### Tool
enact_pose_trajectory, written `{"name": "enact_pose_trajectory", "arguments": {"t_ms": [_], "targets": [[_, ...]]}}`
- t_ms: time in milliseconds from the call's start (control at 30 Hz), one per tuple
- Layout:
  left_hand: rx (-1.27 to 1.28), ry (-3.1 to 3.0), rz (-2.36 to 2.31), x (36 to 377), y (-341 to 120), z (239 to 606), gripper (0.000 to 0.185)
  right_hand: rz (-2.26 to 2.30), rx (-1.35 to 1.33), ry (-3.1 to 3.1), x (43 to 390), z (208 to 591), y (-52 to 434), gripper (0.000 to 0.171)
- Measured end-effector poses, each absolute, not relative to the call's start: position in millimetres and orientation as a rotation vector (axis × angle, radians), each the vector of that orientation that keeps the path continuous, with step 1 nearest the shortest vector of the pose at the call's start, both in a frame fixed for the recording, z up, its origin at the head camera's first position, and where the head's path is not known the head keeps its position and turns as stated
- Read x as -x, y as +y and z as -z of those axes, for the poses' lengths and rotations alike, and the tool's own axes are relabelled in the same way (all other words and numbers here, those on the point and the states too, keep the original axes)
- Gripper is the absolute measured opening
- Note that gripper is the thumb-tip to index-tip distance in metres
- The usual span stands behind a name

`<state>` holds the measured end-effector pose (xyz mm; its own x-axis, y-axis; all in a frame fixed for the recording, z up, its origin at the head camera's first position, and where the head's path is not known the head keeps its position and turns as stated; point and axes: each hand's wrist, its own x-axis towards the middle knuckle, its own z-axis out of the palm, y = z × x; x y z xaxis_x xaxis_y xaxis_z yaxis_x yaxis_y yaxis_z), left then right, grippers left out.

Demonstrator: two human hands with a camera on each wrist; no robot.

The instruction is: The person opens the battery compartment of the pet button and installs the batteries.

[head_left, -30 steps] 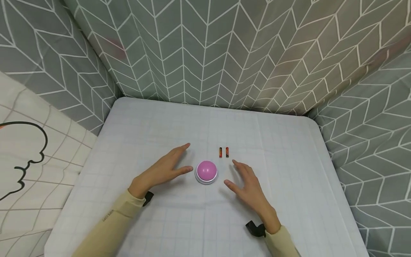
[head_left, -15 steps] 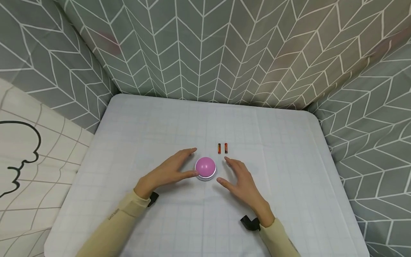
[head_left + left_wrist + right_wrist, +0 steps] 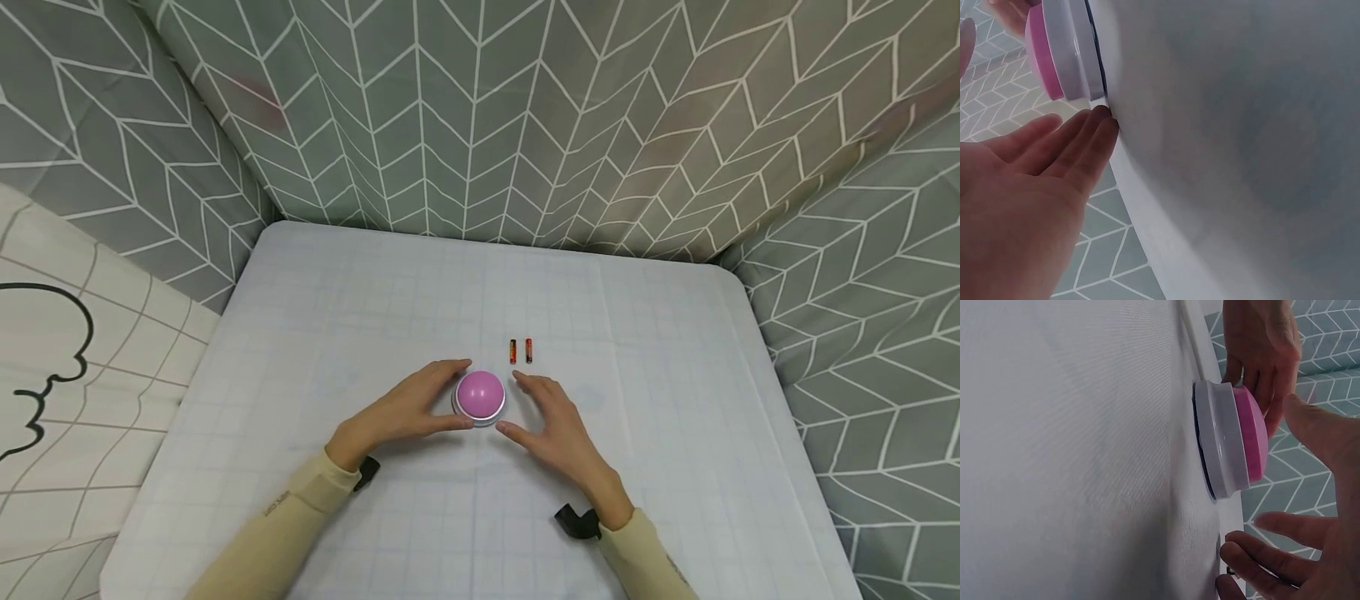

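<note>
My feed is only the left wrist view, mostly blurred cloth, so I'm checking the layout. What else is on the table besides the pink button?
Observer: Two batteries lie side by side just beyond the button.
Operator: Where is the right hand?
Observer: The right hand is just right of the button with straight fingers. The right wrist view shows a gap between its thumb and the pink dome.
Operator: Whereabouts on the table is the button?
Observer: Near the middle of the table, well away from every edge.
</note>
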<state>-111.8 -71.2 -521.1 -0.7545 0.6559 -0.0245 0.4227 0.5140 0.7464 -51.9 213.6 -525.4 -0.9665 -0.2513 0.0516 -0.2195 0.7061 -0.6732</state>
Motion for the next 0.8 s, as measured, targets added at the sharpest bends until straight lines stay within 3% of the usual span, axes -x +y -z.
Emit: {"name": "enact_pose_trajectory", "arguments": {"t_ms": [800], "targets": [[-1.128,2.555,-1.045,109,-62,524,0.087,1.145,0.570,2.886,59,529,198,0.083]]}}
